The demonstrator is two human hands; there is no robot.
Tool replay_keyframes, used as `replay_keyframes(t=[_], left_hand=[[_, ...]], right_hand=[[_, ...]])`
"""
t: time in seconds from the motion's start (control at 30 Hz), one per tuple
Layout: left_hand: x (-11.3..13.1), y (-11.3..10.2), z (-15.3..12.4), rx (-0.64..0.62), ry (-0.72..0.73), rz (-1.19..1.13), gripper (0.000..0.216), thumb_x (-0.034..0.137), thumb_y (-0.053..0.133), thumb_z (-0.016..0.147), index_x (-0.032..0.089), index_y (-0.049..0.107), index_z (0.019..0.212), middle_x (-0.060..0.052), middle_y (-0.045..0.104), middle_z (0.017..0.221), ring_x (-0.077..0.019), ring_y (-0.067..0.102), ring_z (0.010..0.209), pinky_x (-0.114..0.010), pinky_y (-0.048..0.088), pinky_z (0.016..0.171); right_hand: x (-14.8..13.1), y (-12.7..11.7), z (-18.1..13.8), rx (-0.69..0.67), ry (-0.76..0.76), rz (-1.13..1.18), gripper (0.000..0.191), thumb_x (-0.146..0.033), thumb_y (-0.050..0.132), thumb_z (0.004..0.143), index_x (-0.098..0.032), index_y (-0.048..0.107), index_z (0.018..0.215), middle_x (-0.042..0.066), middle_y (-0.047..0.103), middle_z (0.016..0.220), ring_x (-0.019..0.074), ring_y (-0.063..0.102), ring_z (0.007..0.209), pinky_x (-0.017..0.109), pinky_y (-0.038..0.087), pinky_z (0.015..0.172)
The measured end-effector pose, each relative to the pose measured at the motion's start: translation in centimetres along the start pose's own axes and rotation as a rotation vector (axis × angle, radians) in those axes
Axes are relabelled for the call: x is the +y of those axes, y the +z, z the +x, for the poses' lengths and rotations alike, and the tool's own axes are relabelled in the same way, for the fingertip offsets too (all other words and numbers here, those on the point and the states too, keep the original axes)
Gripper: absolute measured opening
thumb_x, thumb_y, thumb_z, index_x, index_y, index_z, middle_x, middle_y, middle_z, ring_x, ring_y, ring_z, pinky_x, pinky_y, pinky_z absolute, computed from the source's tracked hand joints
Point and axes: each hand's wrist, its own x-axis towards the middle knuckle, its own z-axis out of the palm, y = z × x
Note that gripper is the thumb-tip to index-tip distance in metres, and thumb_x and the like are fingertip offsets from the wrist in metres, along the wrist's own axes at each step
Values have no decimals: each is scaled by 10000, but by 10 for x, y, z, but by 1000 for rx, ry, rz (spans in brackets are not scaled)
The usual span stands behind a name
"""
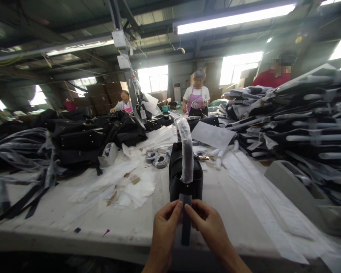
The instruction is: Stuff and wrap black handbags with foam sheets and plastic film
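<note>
A black handbag point(176, 178) stands upright on the white table point(238, 212) just beyond my hands. Its handle point(186, 151), wrapped in clear plastic, arches up over it. A dark strap end point(185, 223) hangs down from the bag's near side. My left hand point(165, 227) and my right hand point(207, 223) both pinch this strap between thumb and fingers, one on each side, at the table's front edge.
Black bags point(82, 140) are heaped at the left, and flat wrapped bags point(307, 121) are stacked high at the right. White paper scraps point(125, 185), tape rolls point(157, 159) and a grey tray point(298, 189) lie on the table. Other people work at the far end.
</note>
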Motion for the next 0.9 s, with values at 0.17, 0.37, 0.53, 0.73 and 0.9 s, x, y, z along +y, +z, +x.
replay_keyframes(t=[0.17,0.37,0.53,0.73,0.9], left_hand=[[-4,0,0,-4,20,-10,452,528,716,805,184,734,1098,-83,759,1084,-244,674,1054,-324,506,937],[-23,-2,-10,69,51,-34,477,584,786,699,166,723,921,-77,761,903,-229,703,900,-284,536,822],[-25,-1,-16,152,64,-16,461,578,789,693,177,754,918,-71,773,895,-226,706,874,-270,540,793],[-22,-2,-20,213,419,299,211,444,725,813,258,781,896,-23,734,835,-157,674,756,-205,509,690],[-30,-10,-18,200,818,682,239,326,552,950,295,748,1083,-39,714,842,-154,673,772,-213,514,756]], right_hand=[[-2,5,4,68,11,27,424,-580,696,807,-157,702,774,-18,531,571,119,463,506,225,371,456],[-1,8,6,89,37,46,458,-615,721,764,-166,657,698,-18,527,541,117,466,458,226,375,430],[-3,8,8,61,-12,-27,453,-615,663,819,-167,695,754,4,576,595,132,486,504,234,380,454],[-2,13,10,173,-62,-144,484,-590,664,818,-189,552,571,-25,483,482,125,459,468,240,340,464],[-4,13,9,56,80,94,542,-686,653,790,-180,587,607,-4,554,442,136,512,428,242,408,484]])
